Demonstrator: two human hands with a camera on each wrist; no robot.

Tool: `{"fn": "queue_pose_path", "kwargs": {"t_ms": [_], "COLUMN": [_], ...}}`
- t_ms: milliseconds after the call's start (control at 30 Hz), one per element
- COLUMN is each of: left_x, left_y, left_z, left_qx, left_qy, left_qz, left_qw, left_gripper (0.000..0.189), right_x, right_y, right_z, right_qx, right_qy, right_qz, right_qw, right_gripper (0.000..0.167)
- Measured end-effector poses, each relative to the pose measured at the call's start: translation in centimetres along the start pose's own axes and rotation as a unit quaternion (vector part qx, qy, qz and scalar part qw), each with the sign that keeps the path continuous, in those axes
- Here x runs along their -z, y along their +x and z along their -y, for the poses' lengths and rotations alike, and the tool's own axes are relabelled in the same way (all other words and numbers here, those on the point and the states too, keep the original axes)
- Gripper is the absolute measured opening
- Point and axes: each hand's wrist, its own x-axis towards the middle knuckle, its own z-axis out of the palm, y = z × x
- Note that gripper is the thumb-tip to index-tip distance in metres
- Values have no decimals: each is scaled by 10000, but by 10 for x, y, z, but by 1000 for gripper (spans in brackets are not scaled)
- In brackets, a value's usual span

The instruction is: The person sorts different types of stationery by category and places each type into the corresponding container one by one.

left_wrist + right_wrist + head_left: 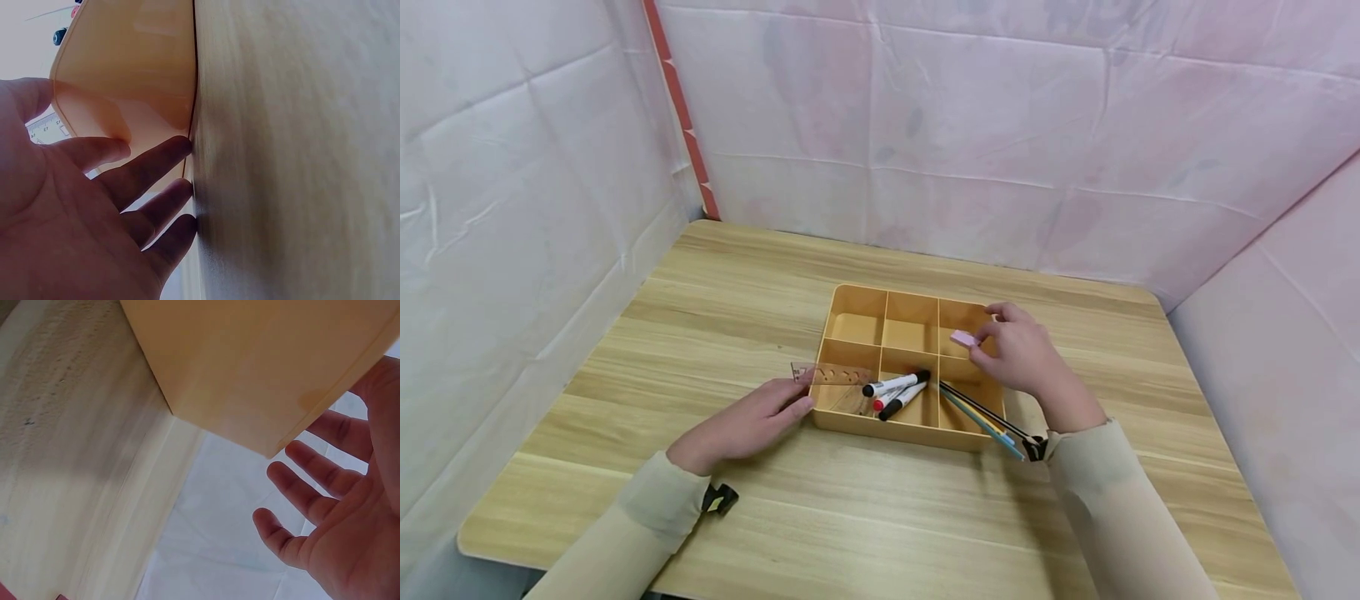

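Observation:
A yellow organizer box with several compartments stands on the table. My right hand pinches a small pink eraser between thumb and forefinger, over the box's back right compartment. In the right wrist view, the other fingers of the right hand spread loosely by the box's outer corner. At the box's left side is my left hand. Seen from the left wrist, the left hand has its thumb at the rim and its extended fingers along the box wall.
A clear ruler lies across the front left compartment, over its left rim. Markers with black and red caps fill the front middle one. Pencils stick out over the front right edge. White cloth walls surround the wooden table.

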Motion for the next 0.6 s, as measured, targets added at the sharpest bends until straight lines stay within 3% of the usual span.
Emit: {"fn": "queue_pose_path", "kwargs": {"t_ms": [600], "left_x": [-1], "left_y": [1], "left_z": [1], "left_qx": [54], "left_qy": [16], "left_qz": [-17], "left_qw": [10000], "left_gripper": [61], "right_x": [-2], "right_y": [3], "right_z": [-1], "right_qx": [-338], "right_qy": [133], "right_qz": [389], "right_qw": [9986], "right_gripper": [23]}}
